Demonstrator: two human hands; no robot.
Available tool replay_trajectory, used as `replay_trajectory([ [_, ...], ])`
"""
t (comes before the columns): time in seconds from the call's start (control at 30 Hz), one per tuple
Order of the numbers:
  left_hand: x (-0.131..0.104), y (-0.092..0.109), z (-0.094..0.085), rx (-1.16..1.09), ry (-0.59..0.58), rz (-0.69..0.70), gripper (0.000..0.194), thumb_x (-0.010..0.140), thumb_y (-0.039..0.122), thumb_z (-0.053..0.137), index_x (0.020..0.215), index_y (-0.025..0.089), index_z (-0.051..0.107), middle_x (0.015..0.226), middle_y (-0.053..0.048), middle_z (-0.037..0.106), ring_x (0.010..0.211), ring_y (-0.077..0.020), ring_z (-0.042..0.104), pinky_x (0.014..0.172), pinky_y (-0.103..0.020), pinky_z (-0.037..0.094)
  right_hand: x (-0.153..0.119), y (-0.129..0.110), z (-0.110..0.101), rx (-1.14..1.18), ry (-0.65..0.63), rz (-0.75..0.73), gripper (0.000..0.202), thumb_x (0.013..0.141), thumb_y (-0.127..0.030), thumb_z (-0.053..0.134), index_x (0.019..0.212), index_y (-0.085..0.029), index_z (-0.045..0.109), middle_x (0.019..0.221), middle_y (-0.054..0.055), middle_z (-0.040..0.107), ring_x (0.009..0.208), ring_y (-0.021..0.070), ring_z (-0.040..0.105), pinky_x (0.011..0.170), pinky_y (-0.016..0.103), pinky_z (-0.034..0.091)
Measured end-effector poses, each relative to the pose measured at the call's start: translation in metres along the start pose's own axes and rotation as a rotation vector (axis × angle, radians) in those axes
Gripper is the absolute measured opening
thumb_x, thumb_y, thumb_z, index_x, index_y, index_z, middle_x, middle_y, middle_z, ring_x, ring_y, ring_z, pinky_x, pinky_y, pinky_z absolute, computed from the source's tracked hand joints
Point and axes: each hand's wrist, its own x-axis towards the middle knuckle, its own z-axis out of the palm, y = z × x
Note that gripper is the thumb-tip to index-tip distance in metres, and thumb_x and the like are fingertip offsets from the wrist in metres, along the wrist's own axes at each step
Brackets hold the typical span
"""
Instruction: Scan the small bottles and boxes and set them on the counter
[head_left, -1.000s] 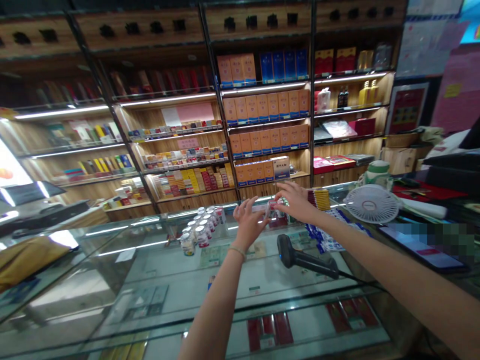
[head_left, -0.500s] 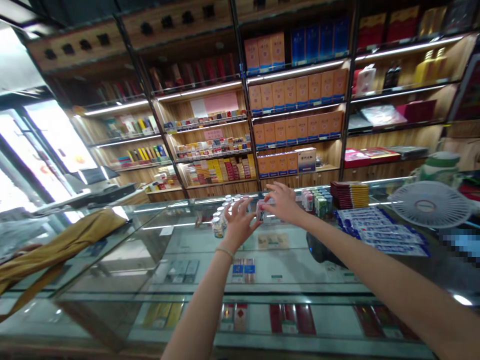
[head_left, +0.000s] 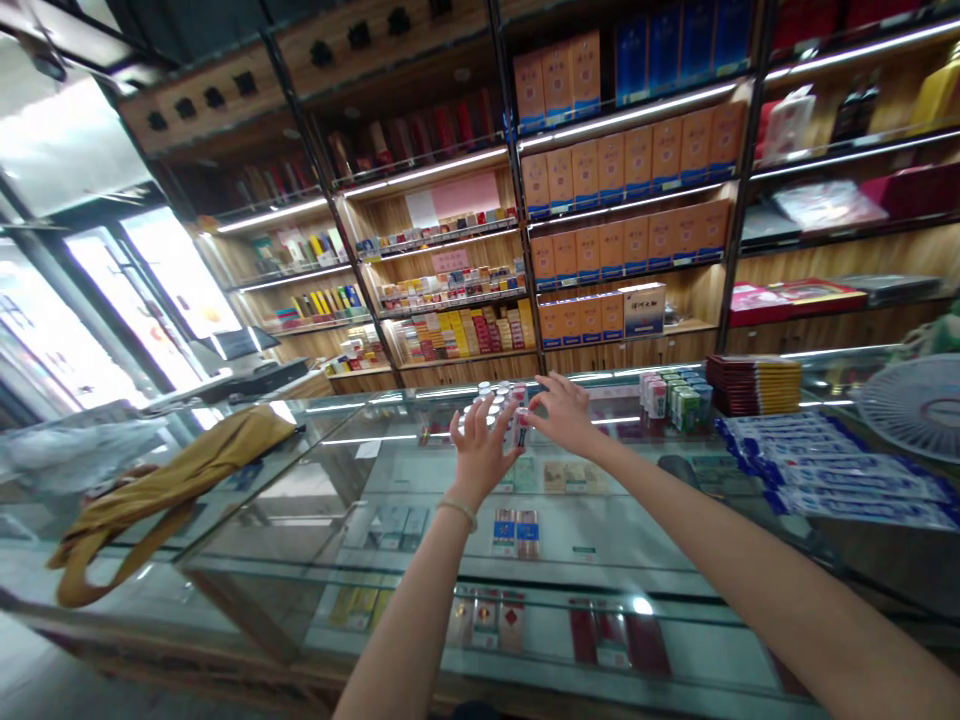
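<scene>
My left hand [head_left: 484, 458] is over the glass counter [head_left: 442, 480], fingers spread in front of a cluster of white-capped small bottles [head_left: 486, 389]. Its thumb and index finger come close to a small pink-and-white bottle [head_left: 521, 430]; whether they press on it I cannot tell. From the other side my right hand [head_left: 568, 412] pinches that bottle near its top with thumb and index finger. Another pink-topped bottle [head_left: 519, 391] stands just behind. My left hand and fingers hide part of the cluster.
To the right are rows of small pink and green bottles [head_left: 679, 400], stacked red and yellow packs [head_left: 754, 385], blue-white packets [head_left: 832, 465] and a white fan [head_left: 919, 405]. A mustard bag [head_left: 187, 465] lies left. Shelves of orange boxes [head_left: 630, 245] stand behind.
The view has swung left, so the counter goods appear further right. Both hands have brought the pink-and-white bottle in against the white-capped cluster.
</scene>
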Motion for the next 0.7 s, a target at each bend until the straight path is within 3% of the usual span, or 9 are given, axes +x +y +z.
replay_trajectory([
  [0.33,-0.010,-0.006,0.009,-0.015,0.062,0.006,0.049,0.083,0.048,0.073,0.131,0.041,0.061,0.151,-0.008,0.049,0.141,-0.0301,0.041,0.120,-0.053,0.010,-0.011,0.011,0.030,-0.011,-0.028,-0.044,0.023,0.092,-0.044,0.060,0.092,-0.024,0.070,0.150,0.008,0.051,0.145,0.0312,0.031,0.112,0.057,0.020],
  [0.7,-0.009,-0.004,0.018,-0.028,0.145,0.036,0.024,0.085,0.043,0.072,0.109,0.040,0.071,0.147,-0.005,0.054,0.137,-0.0288,0.043,0.120,-0.054,0.008,-0.030,0.011,0.051,0.020,0.049,0.028,0.026,0.090,-0.041,0.060,0.108,-0.023,0.066,0.149,0.012,0.052,0.142,0.0299,0.035,0.111,0.052,0.025],
])
